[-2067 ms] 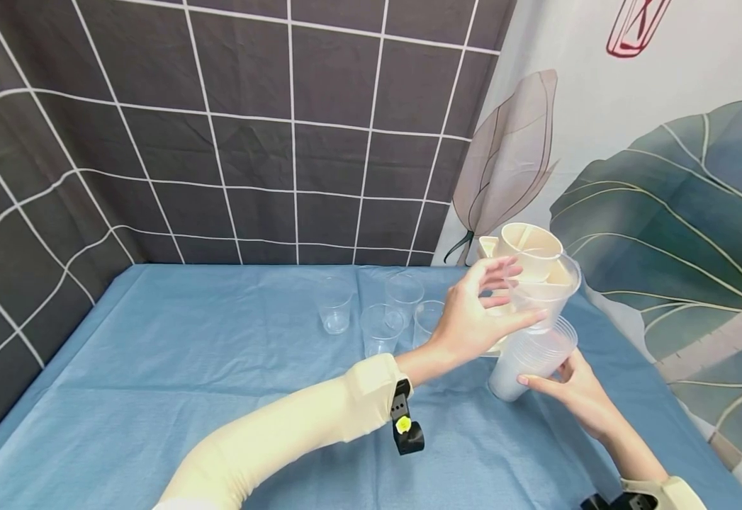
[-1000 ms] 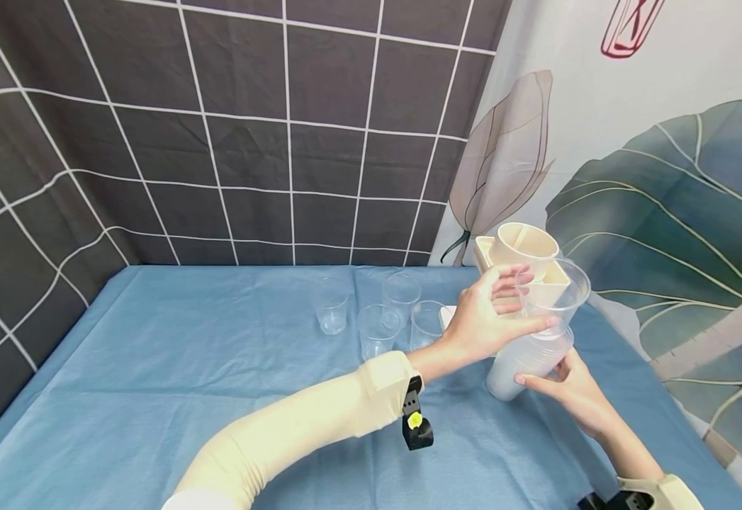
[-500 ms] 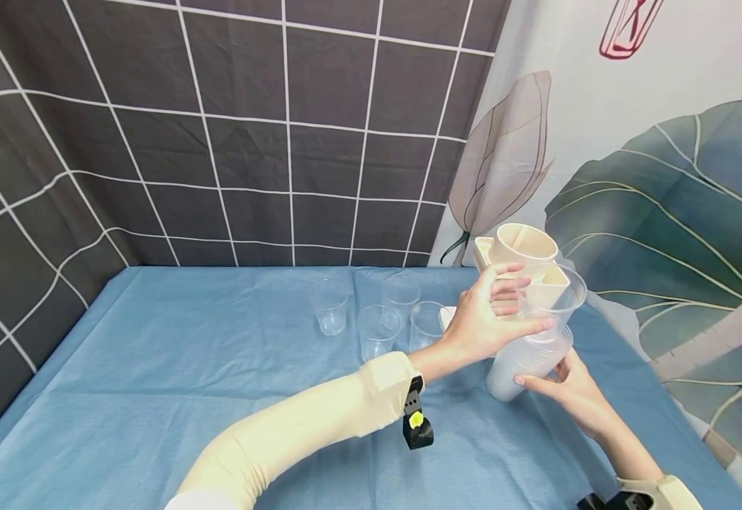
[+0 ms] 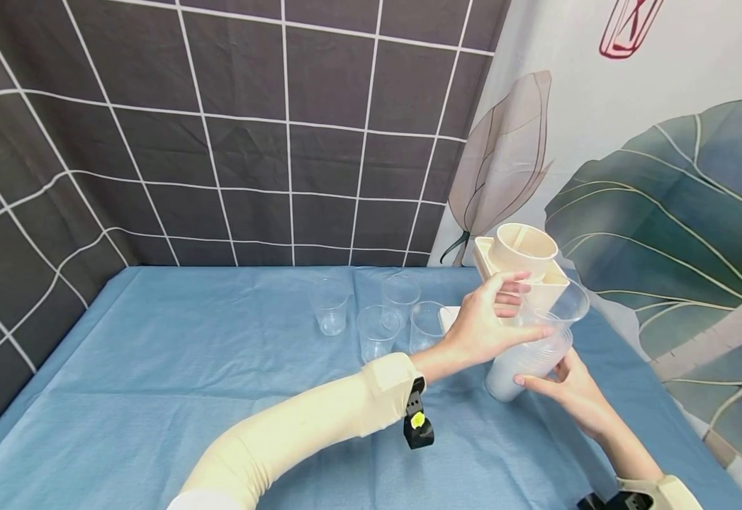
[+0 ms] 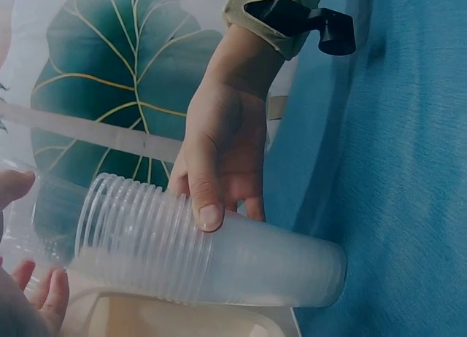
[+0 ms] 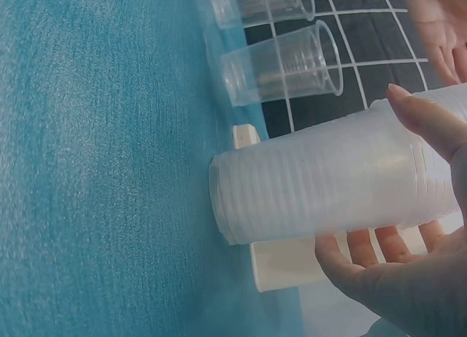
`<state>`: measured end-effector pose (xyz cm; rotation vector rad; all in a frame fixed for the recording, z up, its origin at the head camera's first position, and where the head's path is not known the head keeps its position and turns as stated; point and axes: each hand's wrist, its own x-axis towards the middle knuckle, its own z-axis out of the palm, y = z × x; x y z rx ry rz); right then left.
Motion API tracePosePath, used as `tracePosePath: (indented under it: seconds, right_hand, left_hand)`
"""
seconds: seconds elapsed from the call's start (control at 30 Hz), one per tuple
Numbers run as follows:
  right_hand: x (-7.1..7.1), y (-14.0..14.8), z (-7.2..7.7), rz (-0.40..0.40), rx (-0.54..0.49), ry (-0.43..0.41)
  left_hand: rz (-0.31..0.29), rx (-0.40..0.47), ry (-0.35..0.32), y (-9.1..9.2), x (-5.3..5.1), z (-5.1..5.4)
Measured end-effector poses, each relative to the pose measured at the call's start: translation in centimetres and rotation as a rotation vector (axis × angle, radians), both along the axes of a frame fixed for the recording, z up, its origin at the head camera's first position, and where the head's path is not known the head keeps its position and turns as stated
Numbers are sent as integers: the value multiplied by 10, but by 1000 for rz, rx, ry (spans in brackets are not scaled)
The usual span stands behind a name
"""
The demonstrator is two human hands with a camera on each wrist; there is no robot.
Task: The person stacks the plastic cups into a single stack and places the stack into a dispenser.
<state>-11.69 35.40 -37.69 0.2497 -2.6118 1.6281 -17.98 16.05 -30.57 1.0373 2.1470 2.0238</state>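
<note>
My left hand (image 4: 482,319) holds a clear plastic cup (image 4: 571,301) between thumb and fingers, at the mouth of a tilted stack of nested plastic cups (image 4: 514,372). Whether this cup's base sits inside the stack is hard to tell. Around the stack's side curls my right hand (image 4: 577,393), thumb at the front. In the left wrist view the right thumb presses on the stack (image 5: 266,264) just below its ribbed rims. The stack's base touches the blue cloth there. The right wrist view shows the fingers under the stack (image 6: 314,180).
Several single clear cups, among them one apart (image 4: 331,308) and one in a cluster (image 4: 380,329), stand left of my hands. Behind the stack is a cream holder (image 4: 524,248) with a round opening. Blue cloth (image 4: 186,397) covers the table; a dark grid curtain (image 4: 237,142) hangs behind.
The left hand and its cup have shifted slightly right and down, and the cup leans more to the right over the stack. The right hand and the stack have hardly moved.
</note>
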Motion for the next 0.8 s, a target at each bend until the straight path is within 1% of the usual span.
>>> tracePosePath:
  seconds: [0.13,0.23,0.4,0.6,0.8]
  right_hand:
    - [0,0,0,0,2,-3]
    - [0,0,0,-11,12,-12]
    - [1,0,1,-26,27,-24]
    - [1,0,0,-36,28,-19]
    - [0,-1,0,-31,32,-10]
  left_hand:
    - [20,-36,28,1,-2,-3]
    - [20,-59,41,2,-2,-5]
    - [15,-89,44,2,-3,-7]
    - [19,-112,25,3,-2,-9]
    - [15,-137,41,5,-2,-11]
